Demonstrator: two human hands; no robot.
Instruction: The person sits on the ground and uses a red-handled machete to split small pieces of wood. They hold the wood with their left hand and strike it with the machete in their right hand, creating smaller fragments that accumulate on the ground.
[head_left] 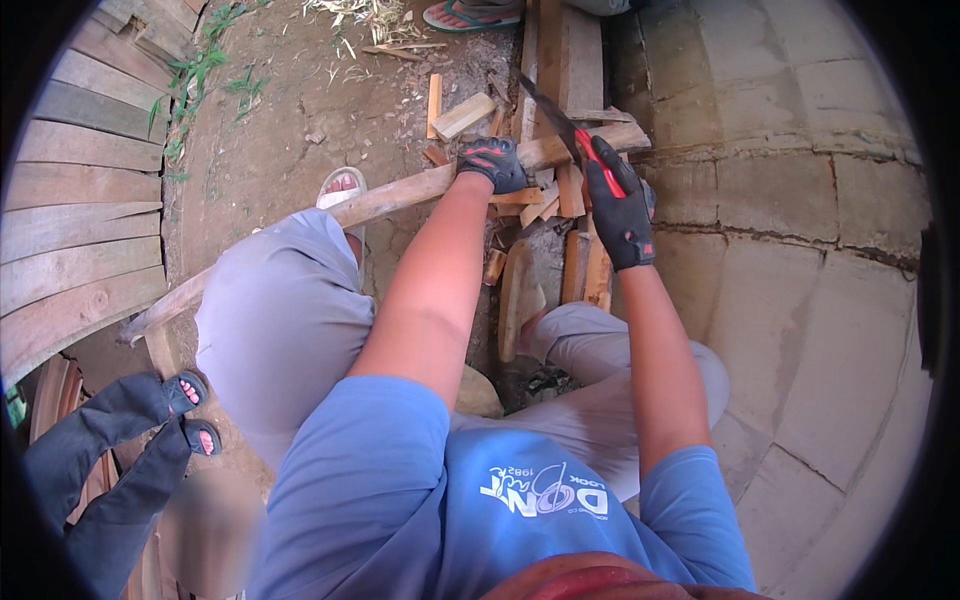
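A long, pale wooden pole (397, 194) slants from the lower left, over my left knee, to a stack of wood at the upper middle. My left hand (491, 164), in a dark glove with red marks, is closed round the pole near its right end. In a matching glove, my right hand (622, 208) grips the red handle of a handsaw (548, 108). The saw's dark blade points up and left and crosses the pole to the right of my left hand. Whether its teeth touch the wood, I cannot tell.
Short wood offcuts (464, 116) lie around the pole's right end, with long timber beams (571, 70) beyond. Stone-block paving (775, 300) fills the right; a plank wall (85, 220) stands at left. One person in dark trousers (120, 455) is at lower left; another's sandalled foot (472, 14) is at the top.
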